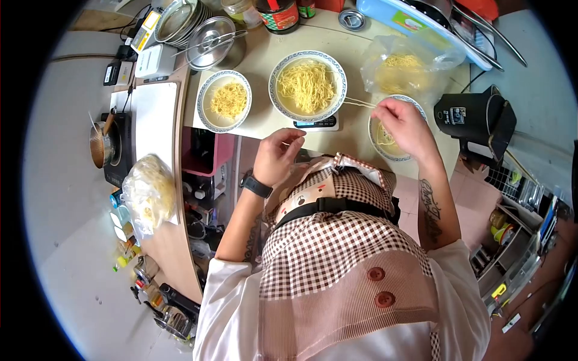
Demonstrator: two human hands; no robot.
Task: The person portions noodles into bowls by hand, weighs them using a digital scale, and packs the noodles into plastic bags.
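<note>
Yellow noodles (307, 86) fill a patterned bowl (274, 95) that stands on a small digital scale (326, 124). My right hand (404, 123) pinches a few noodle strands (359, 103), which stretch left toward that bowl. Under this hand is another bowl (398, 157) with some noodles in it, partly hidden. My left hand (280, 155) is near the table's front edge, just below the scale, its fingers curled and nearly together; whether it holds anything is hidden. A third bowl (203, 114) with a smaller portion of noodles (229, 100) stands at the left.
An open plastic bag of noodles (402, 67) lies at the back right, beside a black pitcher (472, 117). Lidded metal pot (212, 45), stacked bowls (180, 23) and jars (278, 15) stand at the back. Another bag (149, 194) lies on the left counter.
</note>
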